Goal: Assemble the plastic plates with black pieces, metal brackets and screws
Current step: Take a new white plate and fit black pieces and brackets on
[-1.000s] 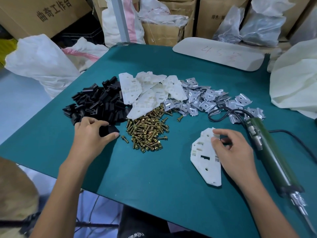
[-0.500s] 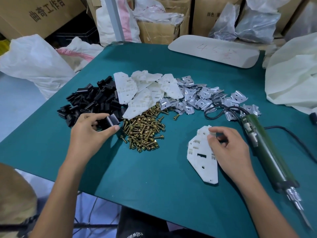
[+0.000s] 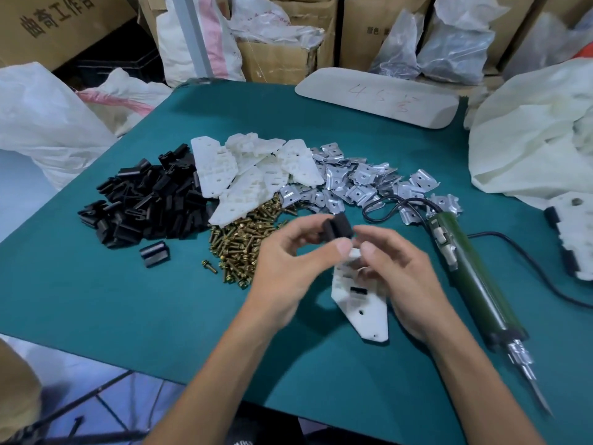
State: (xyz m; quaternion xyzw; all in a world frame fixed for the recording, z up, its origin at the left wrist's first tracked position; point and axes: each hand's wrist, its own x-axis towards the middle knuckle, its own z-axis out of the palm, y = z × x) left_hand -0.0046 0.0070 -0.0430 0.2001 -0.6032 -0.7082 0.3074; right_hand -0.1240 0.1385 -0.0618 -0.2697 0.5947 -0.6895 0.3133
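Left hand (image 3: 285,271) pinches one black piece (image 3: 337,228) at the far end of one white plate (image 3: 353,303), gripped by the right hand (image 3: 398,277). Beyond lie uncounted piles: black pieces (image 3: 144,200), plates (image 3: 253,175), brackets (image 3: 359,184), screws (image 3: 244,242). One screwdriver (image 3: 465,274) lies right.

Brass screws (image 3: 244,245) are heaped loosely. Left of that heap black pieces (image 3: 150,200) are piled, with one stray piece (image 3: 154,253) lying apart. Behind it white plastic plates (image 3: 253,168) are stacked untidily, and metal brackets (image 3: 359,184) are scattered behind-right. Just right of it a single plate (image 3: 361,300) is held, with a black block (image 3: 337,228) pinched at its far end.
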